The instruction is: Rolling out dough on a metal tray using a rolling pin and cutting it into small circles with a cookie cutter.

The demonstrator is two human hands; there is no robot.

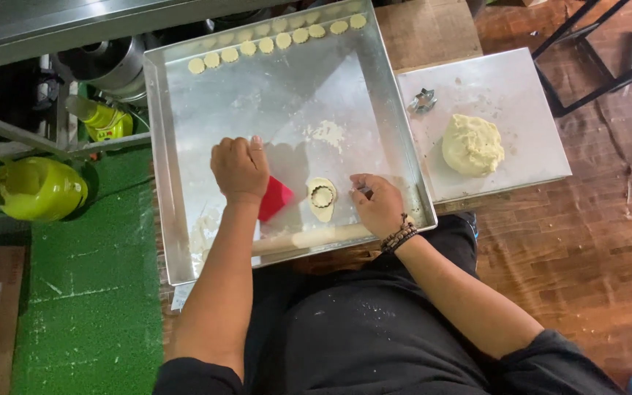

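Note:
A big metal tray (184,241) lies in front of me. My left hand (239,168) is closed on a red scraper (276,197) that rests on the tray's floor. Just right of it lies a small flattened piece of dough (322,197) with a scalloped round cut pressed in it. My right hand (376,203), a bead bracelet on its wrist, grips a small metal thing at the dough's right side; what it is I cannot make out. A rolling pin (316,238) lies along the tray's near wall. Several cut dough rounds (272,40) line the far edge.
A smaller metal sheet (521,88) to the right carries a lump of dough (472,144) and a metal cookie cutter (423,100). A yellow-green container (34,189) sits on green matting at left, a metal pot (107,62) behind it. Wooden floor lies at right.

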